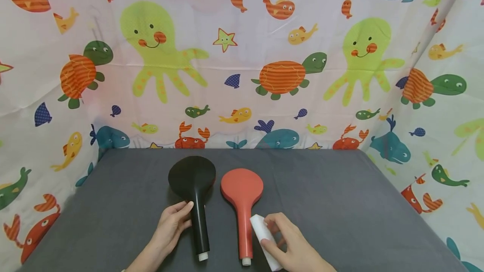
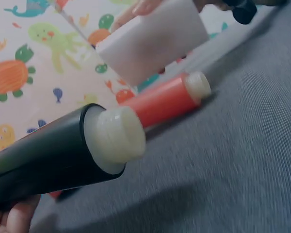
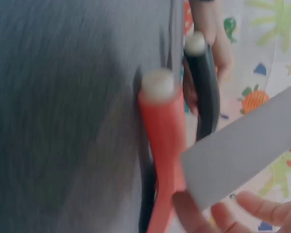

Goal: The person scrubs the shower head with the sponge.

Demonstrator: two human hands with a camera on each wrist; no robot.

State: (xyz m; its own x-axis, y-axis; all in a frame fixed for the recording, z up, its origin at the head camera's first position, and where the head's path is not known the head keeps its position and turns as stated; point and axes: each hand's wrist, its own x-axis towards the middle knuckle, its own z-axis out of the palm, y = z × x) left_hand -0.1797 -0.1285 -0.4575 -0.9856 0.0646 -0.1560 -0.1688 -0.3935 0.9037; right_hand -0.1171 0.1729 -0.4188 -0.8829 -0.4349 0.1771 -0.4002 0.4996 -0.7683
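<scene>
A black paddle-shaped thing (image 1: 194, 179) with a round head and a white end knob (image 2: 121, 133) is tilted a little on the grey cloth. My left hand (image 1: 172, 226) holds it at the top of its handle, thumb on the near side; its handle end stands off the cloth in the left wrist view. Beside it lies a red paddle-shaped thing (image 1: 242, 186) of like form, its white knob (image 3: 157, 85) towards me. My right hand (image 1: 289, 240) grips a white rectangular block (image 1: 264, 238) between thumb and fingers, just right of the red handle. Whether block and handle touch, I cannot tell.
Grey cloth (image 1: 321, 196) covers the table under both paddle-shaped things. A white curtain (image 1: 219, 121) printed with sea animals rises at the back edge and along both sides.
</scene>
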